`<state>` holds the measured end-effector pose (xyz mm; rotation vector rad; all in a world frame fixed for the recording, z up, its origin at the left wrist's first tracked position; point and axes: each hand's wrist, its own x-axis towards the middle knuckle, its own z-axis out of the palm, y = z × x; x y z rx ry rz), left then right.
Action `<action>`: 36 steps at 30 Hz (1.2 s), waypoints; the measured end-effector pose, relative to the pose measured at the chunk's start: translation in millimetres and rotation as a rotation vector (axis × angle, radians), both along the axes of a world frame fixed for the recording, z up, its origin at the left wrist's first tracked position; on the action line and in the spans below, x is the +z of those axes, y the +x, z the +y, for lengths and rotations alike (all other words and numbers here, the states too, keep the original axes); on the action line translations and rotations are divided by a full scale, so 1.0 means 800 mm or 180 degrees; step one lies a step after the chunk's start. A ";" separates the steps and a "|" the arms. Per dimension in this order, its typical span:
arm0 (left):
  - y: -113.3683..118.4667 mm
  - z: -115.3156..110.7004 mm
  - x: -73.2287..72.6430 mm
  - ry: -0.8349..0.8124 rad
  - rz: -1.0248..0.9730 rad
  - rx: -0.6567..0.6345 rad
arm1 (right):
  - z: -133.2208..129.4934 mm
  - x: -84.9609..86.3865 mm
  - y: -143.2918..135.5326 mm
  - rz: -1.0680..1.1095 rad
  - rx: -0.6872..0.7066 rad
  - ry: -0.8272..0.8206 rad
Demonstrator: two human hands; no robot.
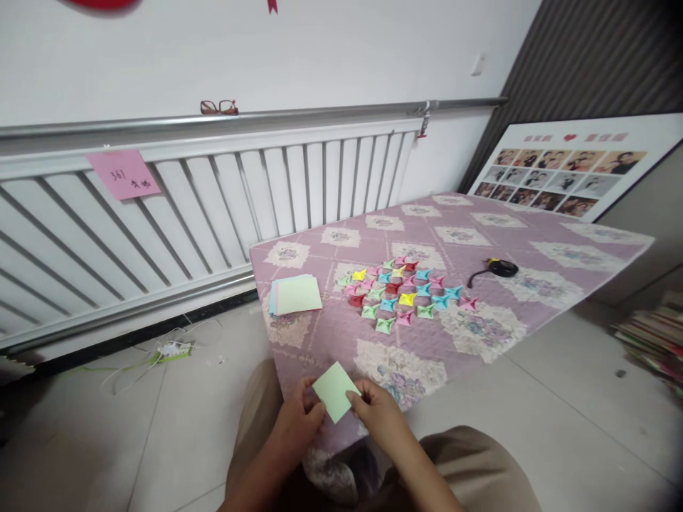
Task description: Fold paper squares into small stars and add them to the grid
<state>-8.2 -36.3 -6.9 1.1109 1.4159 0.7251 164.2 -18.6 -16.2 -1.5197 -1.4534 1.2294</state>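
A square sheet of pale green paper [336,391] is held between my two hands near the table's front edge, one corner pointing away from me. My left hand [302,418] grips its left corner, and my right hand [376,412] pinches the right corner with the thumb on top. Beyond it, several small folded paper pieces [408,299] in green, pink, red, yellow and blue stand in rows on the patterned tablecloth [331,341]. To their left lies a stack of coloured paper sheets [297,294], a pale yellow-green one on top.
A black tape measure [502,268] lies right of the folded pieces. Behind the table are a white radiator [304,185] and a rail with glasses [219,107]. A photo board [602,203] leans at the back right. A power strip [175,350] with cables lies on the floor at left.
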 end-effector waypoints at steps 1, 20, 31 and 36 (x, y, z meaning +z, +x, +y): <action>-0.004 0.002 -0.001 0.0076 0.0145 0.0001 | 0.002 -0.001 0.000 -0.0125 0.0013 0.0034; 0.012 -0.033 -0.051 0.2760 0.2996 -0.1837 | 0.013 -0.004 0.009 -0.1849 0.0180 0.0725; 0.016 -0.031 -0.055 0.2719 0.3010 -0.1728 | 0.039 -0.012 0.003 -0.2365 0.0654 0.1577; 0.014 -0.031 -0.059 0.2775 0.2969 -0.1683 | 0.051 -0.010 0.001 -0.2135 0.0791 0.1428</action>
